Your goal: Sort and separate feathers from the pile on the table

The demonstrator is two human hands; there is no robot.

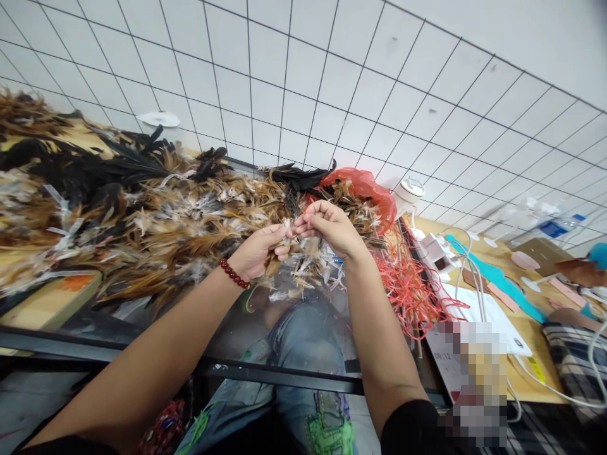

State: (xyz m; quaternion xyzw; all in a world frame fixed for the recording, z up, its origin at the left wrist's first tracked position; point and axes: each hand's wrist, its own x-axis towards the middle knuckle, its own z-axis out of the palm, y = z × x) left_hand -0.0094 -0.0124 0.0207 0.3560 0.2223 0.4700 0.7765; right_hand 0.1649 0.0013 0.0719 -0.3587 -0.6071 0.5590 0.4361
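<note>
Two hands meet at the fingertips over the near right part of one feather heap (190,221), its feathers too many to count. One red plastic bag (367,189) and one tangle of red strands (403,291) lie right of them. The left hand (266,248), below one beaded bracelet (234,273), pinches a pale tuft (287,224); the right hand (332,229) pinches thumb to forefinger, contents unclear, other fingers loosely curled.
</note>
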